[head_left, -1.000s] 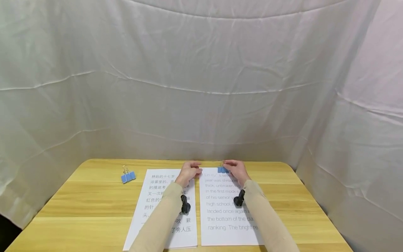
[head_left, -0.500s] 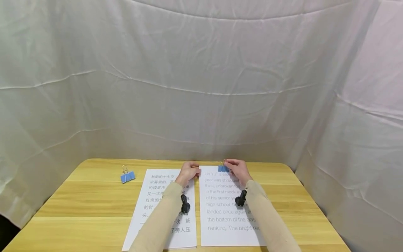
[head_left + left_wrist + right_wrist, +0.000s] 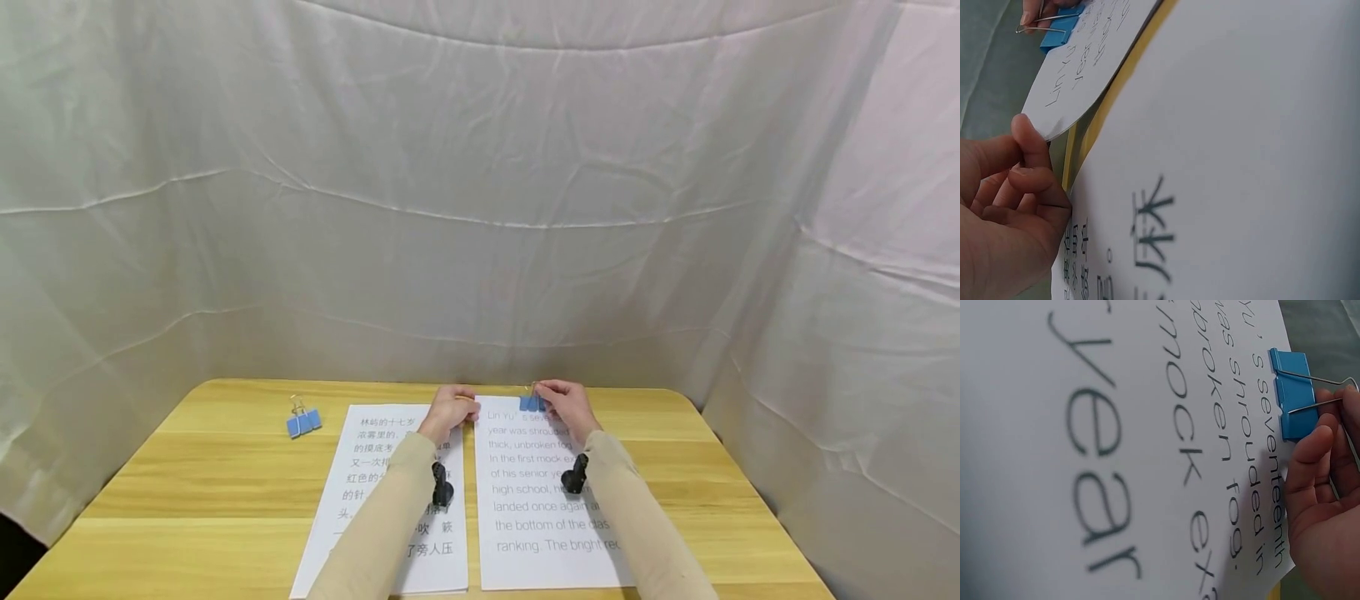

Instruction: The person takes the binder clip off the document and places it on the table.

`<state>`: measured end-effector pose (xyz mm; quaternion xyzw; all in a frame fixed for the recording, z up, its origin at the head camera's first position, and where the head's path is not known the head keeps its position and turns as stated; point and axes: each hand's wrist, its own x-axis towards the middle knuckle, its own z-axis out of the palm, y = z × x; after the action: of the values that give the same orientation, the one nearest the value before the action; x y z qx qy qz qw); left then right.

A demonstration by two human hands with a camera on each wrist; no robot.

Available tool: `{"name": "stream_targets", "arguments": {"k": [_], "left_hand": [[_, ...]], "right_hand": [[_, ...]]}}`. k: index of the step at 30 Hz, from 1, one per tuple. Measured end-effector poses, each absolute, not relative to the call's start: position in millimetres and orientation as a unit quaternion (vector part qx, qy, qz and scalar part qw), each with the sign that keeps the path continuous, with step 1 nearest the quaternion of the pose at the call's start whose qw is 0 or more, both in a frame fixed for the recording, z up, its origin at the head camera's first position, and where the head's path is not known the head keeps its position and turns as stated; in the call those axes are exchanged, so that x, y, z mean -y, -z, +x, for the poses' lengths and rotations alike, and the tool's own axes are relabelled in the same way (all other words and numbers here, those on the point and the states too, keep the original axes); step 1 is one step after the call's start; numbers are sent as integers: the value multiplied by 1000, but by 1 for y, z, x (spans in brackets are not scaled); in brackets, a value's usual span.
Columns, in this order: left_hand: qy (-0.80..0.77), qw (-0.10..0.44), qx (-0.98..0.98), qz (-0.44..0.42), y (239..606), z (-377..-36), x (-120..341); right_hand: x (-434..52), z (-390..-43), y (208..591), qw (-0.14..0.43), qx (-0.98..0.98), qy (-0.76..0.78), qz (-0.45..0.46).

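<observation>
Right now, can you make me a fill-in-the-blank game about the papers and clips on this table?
1. The right hand pinches the wire handles of a binder clip that is ____ in colour.
2. That clip sits on the top edge of the sheet with English text, which lies to the ____ of the sheet with Chinese text.
3. The left hand holds that English sheet by its ____.
4. On the table, the spare clip is touched by ____ hand.

Missing words: blue; right; corner; neither
</observation>
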<state>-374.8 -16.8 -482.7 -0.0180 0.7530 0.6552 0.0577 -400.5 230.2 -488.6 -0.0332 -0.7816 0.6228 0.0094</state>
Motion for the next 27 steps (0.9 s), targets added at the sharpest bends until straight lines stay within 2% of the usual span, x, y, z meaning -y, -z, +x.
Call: {"name": "stream_targets", "arguments": {"k": [8, 27], "left_hand": [[-670, 65, -739, -27, 482, -374, 17], [-678, 66, -732, -22, 482, -377, 18]], "right_hand": [[-231, -400, 480, 6, 806, -591, -17], [-238, -402, 466, -75, 803, -592, 10]]}}
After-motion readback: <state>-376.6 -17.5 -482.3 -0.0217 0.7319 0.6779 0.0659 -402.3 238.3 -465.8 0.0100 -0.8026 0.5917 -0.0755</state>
